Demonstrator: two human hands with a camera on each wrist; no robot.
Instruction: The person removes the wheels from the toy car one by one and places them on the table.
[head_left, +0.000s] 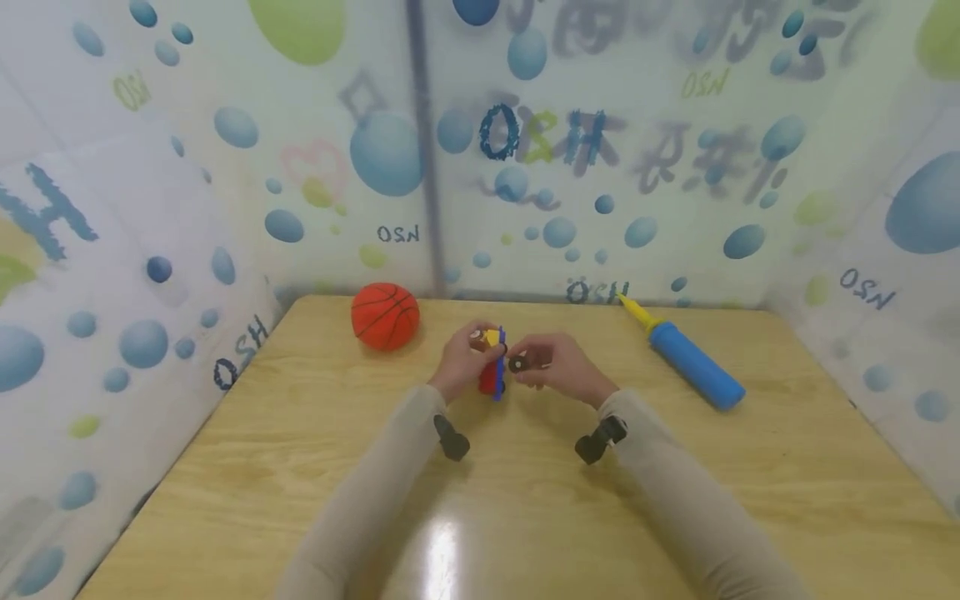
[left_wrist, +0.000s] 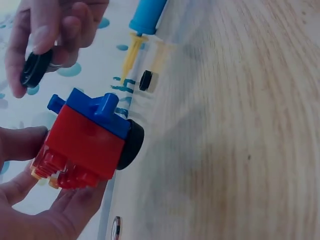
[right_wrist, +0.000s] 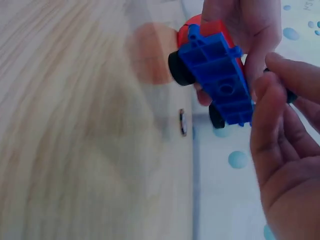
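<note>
My left hand (head_left: 467, 360) grips a small toy car (head_left: 491, 375) with a red and yellow body and a blue chassis. In the right wrist view the underside of the chassis (right_wrist: 220, 75) shows, with two black wheels on one side. Bare blue axle ends stick out on the other side. My right hand (head_left: 564, 367) pinches a loose black wheel (left_wrist: 36, 69) between thumb and fingers. It is close to the car's blue side but apart from it. In the right wrist view the fingers hide most of that wheel.
A red toy basketball (head_left: 386, 317) sits at the back left of the wooden table (head_left: 337, 467). A blue hand pump (head_left: 697, 367) with a yellow nozzle lies at the right. Another black wheel (left_wrist: 145, 80) and a small round piece (right_wrist: 183, 122) rest on the table.
</note>
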